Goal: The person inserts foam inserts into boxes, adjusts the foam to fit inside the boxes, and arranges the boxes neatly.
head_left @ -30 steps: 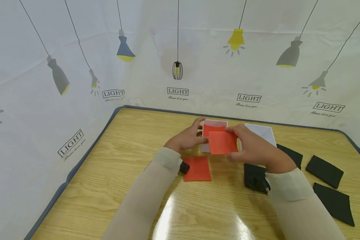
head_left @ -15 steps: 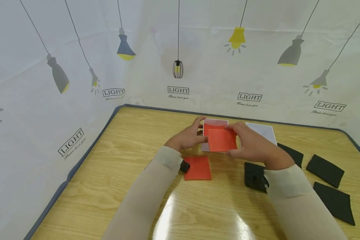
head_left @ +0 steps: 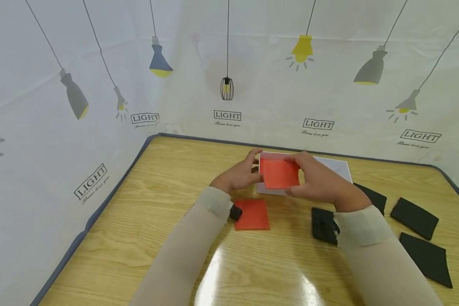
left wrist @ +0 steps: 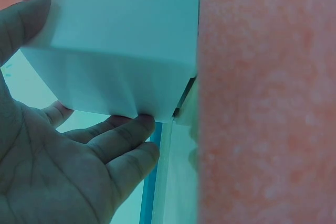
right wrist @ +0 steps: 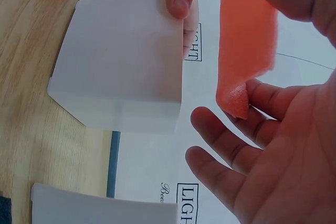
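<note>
A white box [head_left: 269, 190], open at the top, stands near the back of the table. My left hand [head_left: 235, 176] grips it at its left side, the thumb on the near face and the fingers along the side wall, as the left wrist view shows. Between thumb and fingers, my right hand [head_left: 321, 182] pinches a square red foam sheet [head_left: 281, 174] over the box's opening. In the right wrist view this sheet [right wrist: 247, 35] has one corner bent over. The held sheet hides most of the box's inside.
Another red sheet [head_left: 254, 214] lies on the table [head_left: 168, 204] below my left wrist. A second white box [head_left: 334, 168] stands behind my right hand. Several black foam pieces [head_left: 415, 217] lie to the right, one [head_left: 323, 225] beside my right cuff. A printed curtain [head_left: 267, 127] rises behind.
My right hand has carried the red foam sheet slightly left and farther back, over the box, covering the red that showed inside. The left hand and box have stayed in place.
</note>
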### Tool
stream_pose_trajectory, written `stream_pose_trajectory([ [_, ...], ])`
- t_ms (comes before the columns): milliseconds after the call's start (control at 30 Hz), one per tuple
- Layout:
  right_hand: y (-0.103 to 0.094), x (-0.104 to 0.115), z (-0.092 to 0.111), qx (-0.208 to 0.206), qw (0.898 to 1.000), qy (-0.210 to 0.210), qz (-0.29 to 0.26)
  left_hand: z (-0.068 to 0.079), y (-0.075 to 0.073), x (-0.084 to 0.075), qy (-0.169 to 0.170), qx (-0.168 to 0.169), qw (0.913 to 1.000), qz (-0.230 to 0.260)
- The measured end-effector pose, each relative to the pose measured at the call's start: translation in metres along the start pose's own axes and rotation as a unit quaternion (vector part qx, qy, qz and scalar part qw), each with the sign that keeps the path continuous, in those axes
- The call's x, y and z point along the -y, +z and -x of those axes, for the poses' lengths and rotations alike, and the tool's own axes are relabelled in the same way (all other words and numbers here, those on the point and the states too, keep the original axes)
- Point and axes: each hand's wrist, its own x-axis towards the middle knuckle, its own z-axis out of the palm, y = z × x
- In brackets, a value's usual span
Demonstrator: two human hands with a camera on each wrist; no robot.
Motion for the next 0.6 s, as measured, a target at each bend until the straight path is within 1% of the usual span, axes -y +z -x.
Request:
stream_pose_trajectory([
  [400,-0.003,-0.005,-0.009,0.002,1.000,0.002,-0.013,0.001,-0.001,-0.001,-0.004,0.002,0.9999,-0.011],
  [600,-0.004,-0.007,-0.013,0.001,1.000,0.019,-0.013,0.000,-0.001,0.000,-0.008,0.002,1.0000,-0.002],
])
